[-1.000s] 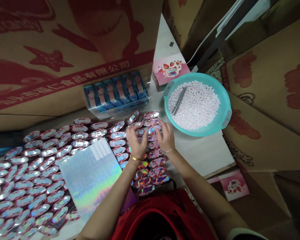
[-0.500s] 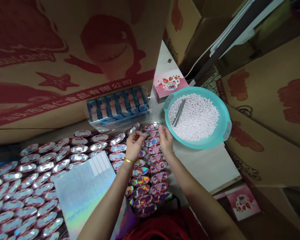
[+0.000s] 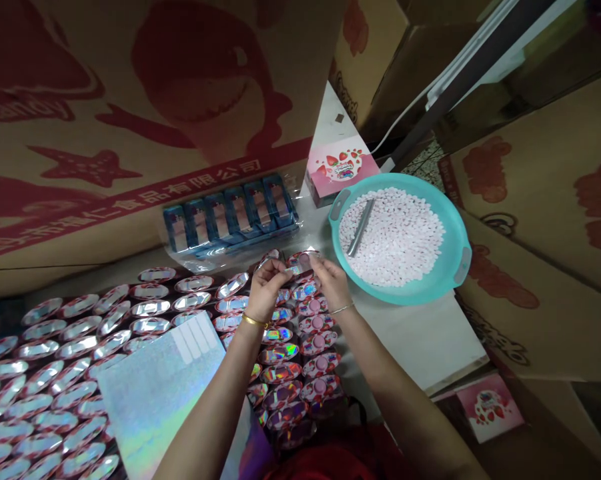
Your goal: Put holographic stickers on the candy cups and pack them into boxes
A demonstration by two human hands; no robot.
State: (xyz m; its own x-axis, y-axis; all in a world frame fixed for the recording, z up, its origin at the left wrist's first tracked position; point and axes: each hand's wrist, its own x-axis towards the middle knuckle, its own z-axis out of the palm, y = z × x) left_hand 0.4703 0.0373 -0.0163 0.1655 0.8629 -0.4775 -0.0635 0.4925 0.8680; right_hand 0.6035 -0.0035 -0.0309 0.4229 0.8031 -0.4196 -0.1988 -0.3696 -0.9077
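Between my two hands stretches a small, pale, shiny strip [image 3: 298, 269], like a piece of film or a sticker; its exact kind is unclear. My left hand [image 3: 265, 290] pinches its left end, and my right hand [image 3: 333, 285] has its fingertips closed at the other end. Both are just above rows of upright packs with oval, shiny tops [image 3: 194, 301]. Under and below my hands runs a column of packs with round pink pieces on top [image 3: 320, 364]. A holographic sheet [image 3: 155, 393] with several white strips near its corner lies over packs by my left forearm.
A turquoise basin [image 3: 453, 230] holds small white pellets and a grey metal scoop-like bar [image 3: 361, 228]. Behind stand a pink strawberry box [image 3: 340, 167] and a plastic-wrapped row of blue packs [image 3: 230, 217]. Large cartons [image 3: 205, 87] wall in the back and right.
My right hand's fingertips have come in toward the left hand, and the strip now shows stretched between them. The view has shifted slightly.
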